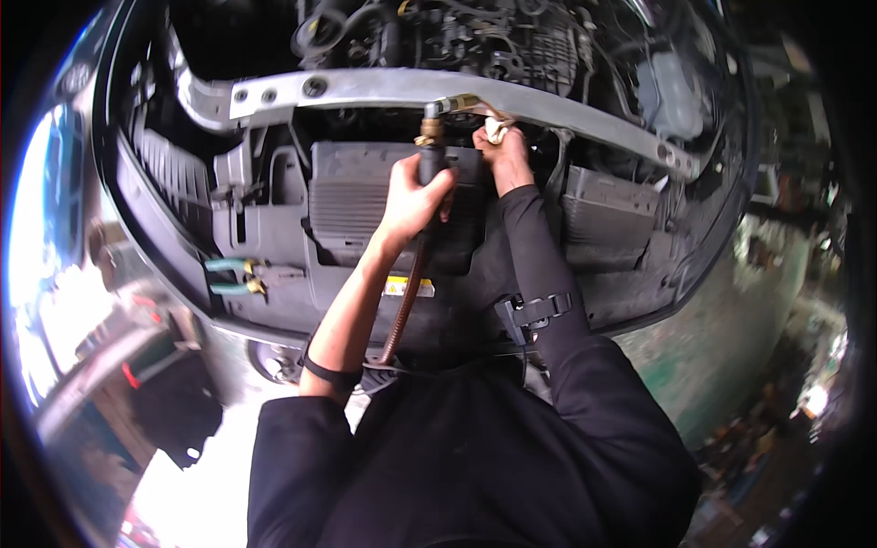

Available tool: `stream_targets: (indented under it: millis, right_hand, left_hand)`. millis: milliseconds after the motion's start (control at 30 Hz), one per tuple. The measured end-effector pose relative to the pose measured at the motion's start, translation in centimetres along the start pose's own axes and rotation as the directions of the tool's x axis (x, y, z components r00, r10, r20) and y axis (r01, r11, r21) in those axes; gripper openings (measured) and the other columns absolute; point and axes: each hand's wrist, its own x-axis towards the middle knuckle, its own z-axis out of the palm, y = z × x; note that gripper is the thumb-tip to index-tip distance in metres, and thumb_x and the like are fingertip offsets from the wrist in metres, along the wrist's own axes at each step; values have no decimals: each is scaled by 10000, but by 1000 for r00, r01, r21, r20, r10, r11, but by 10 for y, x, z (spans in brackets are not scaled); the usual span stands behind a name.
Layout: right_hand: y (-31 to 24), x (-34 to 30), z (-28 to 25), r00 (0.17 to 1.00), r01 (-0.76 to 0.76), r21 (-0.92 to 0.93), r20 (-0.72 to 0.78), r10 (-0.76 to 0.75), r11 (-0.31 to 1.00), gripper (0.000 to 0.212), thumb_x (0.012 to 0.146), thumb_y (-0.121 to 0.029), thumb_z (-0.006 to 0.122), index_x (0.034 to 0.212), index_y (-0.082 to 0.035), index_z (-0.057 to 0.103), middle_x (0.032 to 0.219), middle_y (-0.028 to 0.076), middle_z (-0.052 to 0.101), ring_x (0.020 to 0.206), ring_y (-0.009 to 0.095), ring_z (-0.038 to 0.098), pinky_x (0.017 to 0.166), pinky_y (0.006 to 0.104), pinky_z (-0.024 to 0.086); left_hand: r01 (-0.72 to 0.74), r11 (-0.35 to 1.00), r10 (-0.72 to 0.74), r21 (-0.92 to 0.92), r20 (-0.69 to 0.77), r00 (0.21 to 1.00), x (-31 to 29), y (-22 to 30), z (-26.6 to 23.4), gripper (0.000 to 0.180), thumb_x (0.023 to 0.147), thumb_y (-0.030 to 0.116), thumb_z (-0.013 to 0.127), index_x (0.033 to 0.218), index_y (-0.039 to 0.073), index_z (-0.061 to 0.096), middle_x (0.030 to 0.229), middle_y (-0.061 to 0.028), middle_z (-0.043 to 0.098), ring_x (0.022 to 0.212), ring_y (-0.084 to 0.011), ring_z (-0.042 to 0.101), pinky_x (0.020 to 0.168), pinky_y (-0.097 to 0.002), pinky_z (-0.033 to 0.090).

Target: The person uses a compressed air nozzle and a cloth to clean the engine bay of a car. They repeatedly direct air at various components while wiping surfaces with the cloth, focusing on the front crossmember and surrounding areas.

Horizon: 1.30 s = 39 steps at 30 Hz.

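Observation:
My left hand (413, 199) is closed around the black grip of a hose gun (431, 163) with brass fittings, held over the front of a car's engine bay. From its top a bent brass-coloured tube (466, 102) runs right, toward my other hand. A brown hose (406, 301) hangs below the left hand, toward my body. My right hand (510, 157) is closed on a crumpled white cloth (496, 130), by the tube's end. Whether those fingers also grip the tube cannot be made out. Just beyond both hands lies a silver metal crossbar (375, 87).
Pliers (239, 275) with green handles lie on the black front panel (274, 228), left of my arm. Engine parts (493, 55) fill the far side. A whitish plastic reservoir (674, 96) stands at the far right. A yellow and white label (407, 287) is near the front edge.

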Motion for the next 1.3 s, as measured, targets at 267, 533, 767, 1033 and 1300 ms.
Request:
stream_targets:
  millis: [267,533,767,1033,1300]
  right_hand:
    - [-8,-11,10,978,164,-508,-29,-207,846,202,863,-200,480,730,-48,481,578,18,374,485,146,325,464,276,283]
    - [-17,-56,4,863,505,-862,506,-3,47,387,847,-154,553,1204,-9,514,1122,68,559,948,155,567,826,298,467]
    - [-21,-59,-1,912,395,-915,381,-151,79,386,839,-138,560,1200,-8,517,1119,68,561,949,155,566,826,299,466]
    - [-27,-44,-8,921,372,-925,356,-159,81,386,829,-120,569,1195,-7,520,1115,68,564,950,156,566,826,300,466]
    - [-30,-38,-9,920,372,-924,354,-167,88,387,819,-101,578,1191,-7,523,1111,68,566,950,156,566,826,301,465]
  left_hand:
    - [-5,991,9,-136,33,999,-4,3,-6,164,758,112,572,813,-38,539,578,-40,543,442,-99,504,416,-250,409]
    - [-294,952,299,79,-56,953,-6,-13,-16,385,688,242,608,940,-49,591,765,-240,619,750,-304,653,672,-380,496]
    - [-187,977,189,-99,14,982,-14,-10,-13,281,699,188,583,876,-29,606,601,-162,594,538,-240,619,528,-354,496]
    - [-244,966,244,-89,-15,970,-15,-6,-12,240,751,178,591,746,-60,558,542,-123,579,440,-194,588,427,-318,485]
    - [-220,971,221,-93,0,975,-18,-2,-15,233,747,174,590,788,-55,576,577,-124,589,463,-187,594,435,-315,490]
